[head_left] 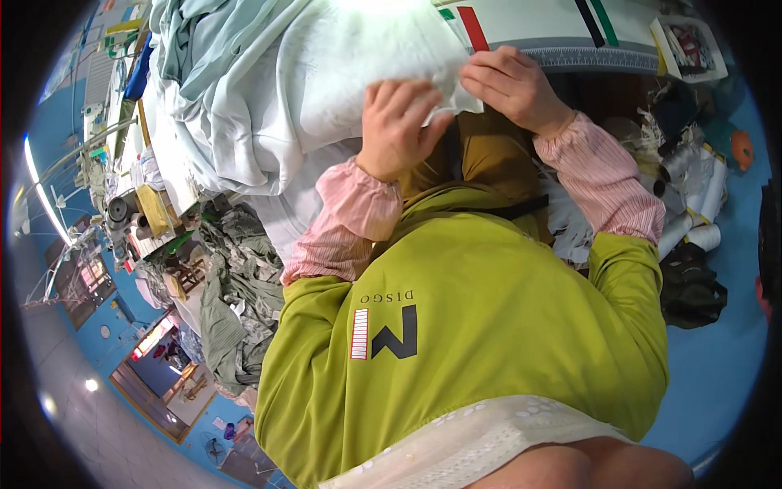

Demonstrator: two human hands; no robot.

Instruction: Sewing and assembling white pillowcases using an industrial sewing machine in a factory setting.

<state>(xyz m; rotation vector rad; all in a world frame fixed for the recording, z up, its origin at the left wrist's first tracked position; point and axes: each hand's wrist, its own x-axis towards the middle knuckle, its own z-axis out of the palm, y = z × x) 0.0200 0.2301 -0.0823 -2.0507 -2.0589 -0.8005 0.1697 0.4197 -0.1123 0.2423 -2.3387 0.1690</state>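
Head view: the white cloth (330, 85) spreads over the near part of the worktable (538, 19), its corner hanging toward your lap. Your right hand (521, 88) is at the cloth's right edge, fingertips drawn together and seemingly pinching it, though the contact is partly hidden. Your left hand (397, 130) is over the cloth near that corner, fingers loosely spread and thumb apart; they blur, so you cannot tell whether they press on it.

Just beyond your right fingertips lies a red strip (472, 29), near the ruler strip (590, 59) along the table edge. If your right pinch is shallow, the corner could slip free; if your hands pull unevenly, the edge could skew or crease. A sideways sweep might knock the red strip. On the left, the blue-grey fabric heap (213, 42) rests against the white cloth, and its weight could drag it off line. Farther right sit a white plastic tray (721, 67) and thread spools (705, 237), well apart from your hands.
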